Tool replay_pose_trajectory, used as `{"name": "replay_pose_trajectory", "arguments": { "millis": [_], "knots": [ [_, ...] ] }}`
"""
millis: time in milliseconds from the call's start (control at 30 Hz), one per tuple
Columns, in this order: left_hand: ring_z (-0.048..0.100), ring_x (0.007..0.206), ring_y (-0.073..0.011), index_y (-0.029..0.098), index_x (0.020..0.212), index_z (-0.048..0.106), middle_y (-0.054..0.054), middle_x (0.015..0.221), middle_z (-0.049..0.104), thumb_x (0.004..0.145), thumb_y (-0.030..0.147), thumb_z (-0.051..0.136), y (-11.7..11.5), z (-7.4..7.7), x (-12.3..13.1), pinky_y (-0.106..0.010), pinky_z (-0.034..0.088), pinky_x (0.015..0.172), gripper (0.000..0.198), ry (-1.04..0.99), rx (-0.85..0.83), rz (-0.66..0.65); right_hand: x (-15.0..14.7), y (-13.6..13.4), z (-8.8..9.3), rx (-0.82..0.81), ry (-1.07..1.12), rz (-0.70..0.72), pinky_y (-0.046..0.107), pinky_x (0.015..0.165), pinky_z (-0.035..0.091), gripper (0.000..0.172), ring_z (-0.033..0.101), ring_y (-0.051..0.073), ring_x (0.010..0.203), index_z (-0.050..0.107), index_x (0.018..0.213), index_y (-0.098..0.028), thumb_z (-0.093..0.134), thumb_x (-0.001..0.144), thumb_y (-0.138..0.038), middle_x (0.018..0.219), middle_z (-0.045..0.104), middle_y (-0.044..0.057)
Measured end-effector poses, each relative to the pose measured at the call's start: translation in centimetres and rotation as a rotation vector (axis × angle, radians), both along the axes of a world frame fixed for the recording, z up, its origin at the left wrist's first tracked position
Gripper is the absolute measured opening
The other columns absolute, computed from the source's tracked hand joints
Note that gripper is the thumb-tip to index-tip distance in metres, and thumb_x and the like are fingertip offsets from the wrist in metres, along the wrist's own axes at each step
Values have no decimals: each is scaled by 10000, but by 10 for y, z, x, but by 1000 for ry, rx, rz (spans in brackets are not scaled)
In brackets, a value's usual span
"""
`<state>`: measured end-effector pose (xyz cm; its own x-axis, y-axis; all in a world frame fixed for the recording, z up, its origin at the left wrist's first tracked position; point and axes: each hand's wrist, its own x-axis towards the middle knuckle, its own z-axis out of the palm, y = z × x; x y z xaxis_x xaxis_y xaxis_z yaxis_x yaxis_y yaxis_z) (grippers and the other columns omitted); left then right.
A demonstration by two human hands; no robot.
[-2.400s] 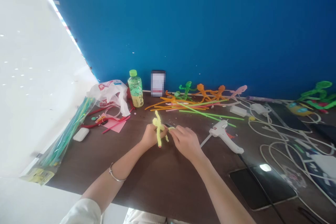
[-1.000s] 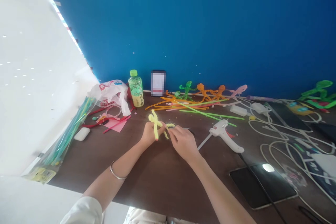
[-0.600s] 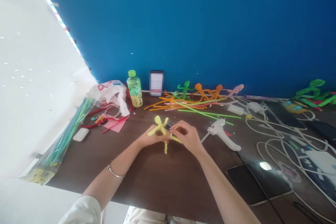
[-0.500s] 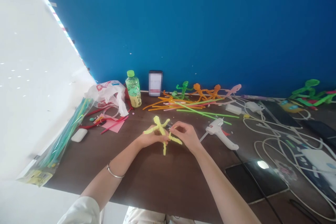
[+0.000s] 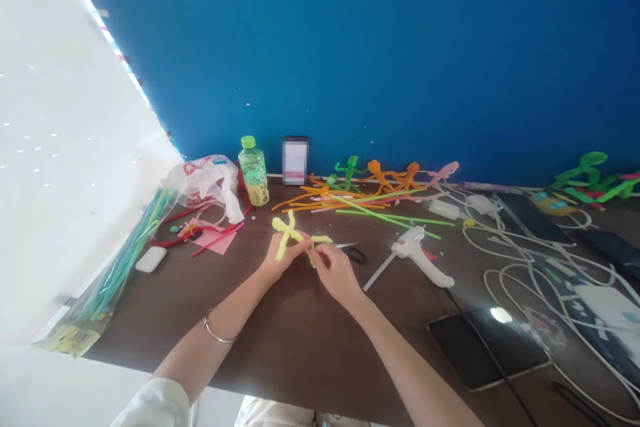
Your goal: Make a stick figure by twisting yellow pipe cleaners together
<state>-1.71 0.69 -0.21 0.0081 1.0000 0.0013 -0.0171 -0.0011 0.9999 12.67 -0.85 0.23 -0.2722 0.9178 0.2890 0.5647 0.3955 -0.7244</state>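
Note:
A pale yellow pipe-cleaner figure (image 5: pixel 291 233) with a rounded head and thin limbs is tilted to the left above the table. My left hand (image 5: pixel 280 261) is closed around its body. My right hand (image 5: pixel 334 272) pinches one of its lower limbs, fingertips close to the left hand's. The part of that limb between the fingers is hidden. Just beyond my right hand lie dark-handled scissors (image 5: pixel 354 253). A white glue gun (image 5: pixel 417 257) rests on its side farther right.
Loose orange and green pipe cleaners (image 5: pixel 380 213) lie at the back, before finished figures (image 5: pixel 377 173). A bottle (image 5: pixel 254 173) and a phone (image 5: pixel 295 161) stand by the wall. A bag of pipe cleaners (image 5: pixel 125 253) is at left; cables (image 5: pixel 505 267) and a black tablet (image 5: pixel 480 350) are at right.
The figure has turned, its head tipping left and its legs swinging right. My right hand has moved left and down to meet the left hand, uncovering the scissors.

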Motion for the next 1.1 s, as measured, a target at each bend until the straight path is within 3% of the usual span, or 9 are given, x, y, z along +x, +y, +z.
{"name": "replay_pose_trajectory", "arguments": {
  "millis": [100,233,367,467,600,733,800,933,1100],
  "knots": [
    [599,678,-188,157,746,669,-38,672,652,639,352,667,1,-3,0,-282,453,664,222,150,35,43,1,-2,-1,195,-236,16,246,536,340,199,489,131,575,518,696,-184,375,831,-211,705,550,32],
    [605,644,-187,162,755,672,-31,628,646,660,373,646,3,-9,-1,-275,460,636,232,180,74,37,5,0,1,441,-479,-5,275,548,302,265,473,139,555,533,666,-173,348,856,-188,657,517,43],
    [601,620,-177,148,782,665,-33,625,639,683,386,625,5,-15,-2,-271,465,623,260,141,62,3,15,5,8,568,-545,56,289,623,316,266,508,161,671,573,740,-164,352,885,-193,721,562,60],
    [599,646,-173,141,796,654,-42,665,639,702,375,610,3,-17,-1,-268,465,631,256,157,60,-123,22,9,12,563,-508,164,289,669,337,225,527,170,765,589,820,-173,376,886,-206,831,599,70],
    [595,655,-169,133,758,626,-49,670,627,700,377,619,-2,-10,0,-281,473,647,251,82,16,-341,26,11,13,358,-312,221,265,637,370,258,533,143,664,595,760,-186,373,883,-231,728,606,44],
    [592,645,-156,134,804,609,-35,673,611,659,378,667,-6,-1,-2,-310,487,664,290,-154,-111,-455,26,12,17,23,32,63,245,573,403,235,542,141,617,604,738,-194,440,831,-334,688,612,25],
    [588,656,-143,135,797,608,-29,699,608,633,352,697,-7,-1,-1,-300,485,674,286,-221,-151,-474,25,13,19,-160,156,15,242,518,394,267,525,140,556,604,680,-182,493,781,-404,622,598,16],
    [560,603,-114,110,742,619,-37,687,600,616,332,714,-6,-1,5,-262,466,617,272,-242,-183,-490,19,14,19,-491,352,66,222,418,314,350,419,98,415,569,571,-167,558,700,-492,458,486,-29],
    [552,555,-115,117,692,604,-15,603,579,620,314,711,-4,15,-17,-283,454,622,236,-318,-192,-413,3,26,17,-603,600,-11,220,417,318,395,400,85,399,515,558,-168,540,701,-535,434,432,-44]
  ]
}}
